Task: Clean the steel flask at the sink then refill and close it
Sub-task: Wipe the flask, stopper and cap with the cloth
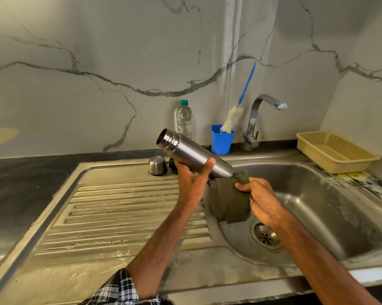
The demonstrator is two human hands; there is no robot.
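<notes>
While the sink [331,208] fills most of the view, with its ribbed drainboard [119,216] on the left and its basin on the right, the flask [196,156] is held in the air over the line where the 2 meet. Its long axis is tilted: the open threaded mouth points up and to the left, and the closed base points down and to the right, touching the top of a dark green cloth [227,203]. That cloth hangs over the basin, bunched in the right hand [260,197], whose fingers are curled tight round it. The left hand [192,181] is wrapped round the lower half of the flask, thumb on top. So the base lies right at the right hand and the mouth well away from it; wiping the body would, I judge, mean running the cloth up that slant toward the left hand. Behind the basin stands the tap [258,115], with no water showing. The steel cap [157,165] and a black stopper [173,165] sit just beside each other at the back of the drainboard.
</notes>
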